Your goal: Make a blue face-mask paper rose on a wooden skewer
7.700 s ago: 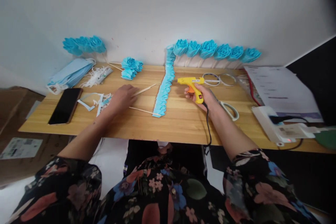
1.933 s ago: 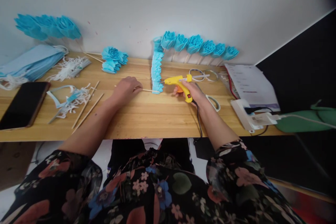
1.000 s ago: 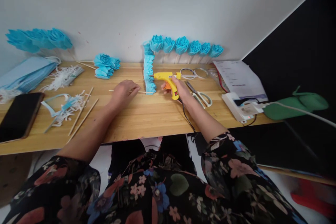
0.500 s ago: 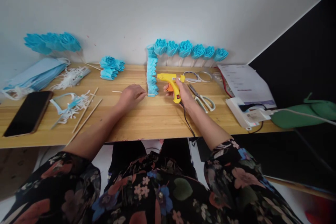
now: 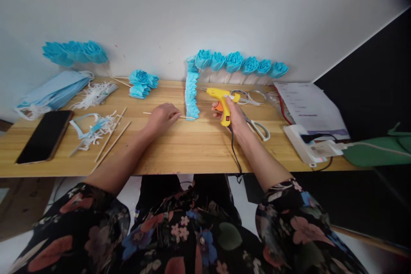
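Observation:
My left hand (image 5: 161, 116) lies on the wooden table (image 5: 192, 145) and pinches a thin wooden stick (image 5: 183, 117). The stick's right end meets the near end of a folded blue paper strip (image 5: 192, 94). My right hand (image 5: 233, 114) grips a yellow glue gun (image 5: 221, 96) by its handle. The gun's nozzle points left and stands a little to the right of the strip. A black cord runs from the gun over the table's front edge.
Scissors (image 5: 257, 125) and wire rings (image 5: 250, 96) lie right of the gun. Blue paper roses (image 5: 240, 62) line the wall. Loose sticks (image 5: 112, 137), paper scraps (image 5: 91, 126), a phone (image 5: 45, 135), blue masks (image 5: 53, 92), a power strip (image 5: 305, 145) and papers (image 5: 310, 105) also sit here.
The glue gun has drawn back to the right, away from the blue strip. My left hand keeps the stick against the strip's near end. The view has shifted slightly.

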`<state>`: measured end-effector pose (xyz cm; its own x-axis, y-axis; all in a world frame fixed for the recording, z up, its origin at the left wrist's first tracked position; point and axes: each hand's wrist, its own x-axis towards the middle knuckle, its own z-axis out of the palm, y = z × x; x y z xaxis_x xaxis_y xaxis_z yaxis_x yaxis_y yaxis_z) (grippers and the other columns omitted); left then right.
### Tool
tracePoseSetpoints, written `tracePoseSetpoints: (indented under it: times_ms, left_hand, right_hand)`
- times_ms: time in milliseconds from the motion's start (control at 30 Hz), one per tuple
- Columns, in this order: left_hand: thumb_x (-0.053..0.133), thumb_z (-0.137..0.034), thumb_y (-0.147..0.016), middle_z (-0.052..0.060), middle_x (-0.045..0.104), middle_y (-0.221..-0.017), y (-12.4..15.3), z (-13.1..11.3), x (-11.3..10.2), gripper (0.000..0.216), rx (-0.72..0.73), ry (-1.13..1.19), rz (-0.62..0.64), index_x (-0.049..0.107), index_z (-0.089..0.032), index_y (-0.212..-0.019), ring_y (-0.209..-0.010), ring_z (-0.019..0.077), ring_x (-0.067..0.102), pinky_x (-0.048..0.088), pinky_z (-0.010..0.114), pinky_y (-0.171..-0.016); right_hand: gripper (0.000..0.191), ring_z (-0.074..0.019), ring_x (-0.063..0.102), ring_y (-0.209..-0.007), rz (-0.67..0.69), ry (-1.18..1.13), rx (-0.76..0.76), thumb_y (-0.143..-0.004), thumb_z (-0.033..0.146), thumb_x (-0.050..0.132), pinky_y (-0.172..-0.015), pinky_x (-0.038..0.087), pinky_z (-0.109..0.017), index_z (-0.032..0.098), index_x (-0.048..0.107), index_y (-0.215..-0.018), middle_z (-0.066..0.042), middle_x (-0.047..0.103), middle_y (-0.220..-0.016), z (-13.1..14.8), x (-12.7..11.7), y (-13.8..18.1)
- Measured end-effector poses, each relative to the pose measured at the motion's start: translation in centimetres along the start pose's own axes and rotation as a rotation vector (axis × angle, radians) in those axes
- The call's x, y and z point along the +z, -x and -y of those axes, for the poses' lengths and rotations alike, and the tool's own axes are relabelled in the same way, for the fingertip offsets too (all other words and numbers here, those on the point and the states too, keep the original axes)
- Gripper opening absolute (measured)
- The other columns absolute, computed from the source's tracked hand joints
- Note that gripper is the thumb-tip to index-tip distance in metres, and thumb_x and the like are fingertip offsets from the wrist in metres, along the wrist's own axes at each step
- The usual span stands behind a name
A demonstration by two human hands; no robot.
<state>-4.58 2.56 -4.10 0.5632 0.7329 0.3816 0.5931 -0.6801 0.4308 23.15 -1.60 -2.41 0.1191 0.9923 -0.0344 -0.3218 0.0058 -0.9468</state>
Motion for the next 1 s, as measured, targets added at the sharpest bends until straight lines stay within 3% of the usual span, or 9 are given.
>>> tracePoseSetpoints:
  times_ms: [233, 367, 500, 633, 833, 1000]
  left_hand:
    - [0.057, -0.03, -0.093, 0.009, 0.071, -0.08, -0.3, -0.7, -0.3, 0.025, 0.011, 0.064, -0.036, 0.073, -0.015, -0.081, -0.077, 0.0206, 0.061, 0.043, 0.032, -0.074]
    - [0.058, -0.035, -0.094, 0.008, 0.073, -0.082, -0.4, -3.3, 0.1, 0.028, -0.02, 0.277, -0.024, 0.074, -0.015, -0.083, -0.077, 0.0192, 0.064, 0.046, 0.031, -0.075]
    - [0.055, -0.046, -0.096, 0.006, 0.074, -0.093, -0.9, -7.6, 0.8, 0.035, -0.049, 0.555, 0.119, 0.074, -0.017, -0.094, -0.087, 0.0191, 0.066, 0.048, 0.03, -0.081]
    - [0.058, -0.051, -0.091, 0.003, 0.067, -0.078, -2.2, -10.4, 1.2, 0.037, -0.104, 0.728, 0.264, 0.068, -0.016, -0.084, -0.073, 0.015, 0.059, 0.045, 0.026, -0.07]
    - [0.07, -0.052, -0.081, 0.001, 0.063, -0.07, -3.4, -11.5, 2.0, 0.037, -0.322, 1.087, 0.248, 0.059, -0.016, -0.078, -0.06, 0.01, 0.052, 0.041, 0.023, -0.059]
    - [0.068, -0.045, -0.08, -0.002, 0.054, -0.059, -3.1, -11.6, 2.8, 0.034, -0.385, 1.086, 0.182, 0.054, -0.017, -0.068, -0.053, 0.0077, 0.046, 0.035, 0.022, -0.054]
  right_hand:
    - [0.049, -0.0153, 0.071, -0.073, -0.001, 0.043, -0.03, -0.085, 0.07, 0.064, -0.057, 0.057, -0.023, 0.022, 0.069, -0.091, -0.003, 0.075, -0.08, -0.3, 0.5, -0.4]
    - [0.054, -0.0186, 0.073, -0.081, 0.033, 0.087, -0.103, -0.085, 0.075, 0.06, -0.072, 0.061, -0.03, 0.022, 0.069, -0.091, -0.005, 0.076, -0.082, 0.0, 1.7, 0.2]
    - [0.057, -0.0201, 0.073, -0.085, 0.066, 0.1, -0.132, -0.086, 0.077, 0.055, -0.085, 0.062, -0.037, 0.022, 0.069, -0.088, -0.006, 0.076, -0.084, 0.7, 3.5, 1.1]
    - [0.052, -0.0187, 0.072, -0.08, 0.084, 0.054, -0.156, -0.084, 0.074, 0.061, -0.084, 0.061, -0.036, 0.022, 0.069, -0.089, -0.004, 0.075, -0.084, 1.4, 4.6, 1.3]
    - [0.051, -0.0204, 0.073, -0.087, 0.09, 0.095, -0.202, -0.086, 0.072, 0.059, -0.08, 0.061, -0.034, 0.022, 0.071, -0.092, -0.006, 0.077, -0.093, 1.6, 4.9, 1.1]
    - [0.052, -0.0197, 0.072, -0.083, 0.13, 0.11, -0.21, -0.083, 0.072, 0.063, -0.078, 0.061, -0.034, 0.022, 0.072, -0.089, -0.006, 0.077, -0.091, 0.9, 4.5, 1.1]
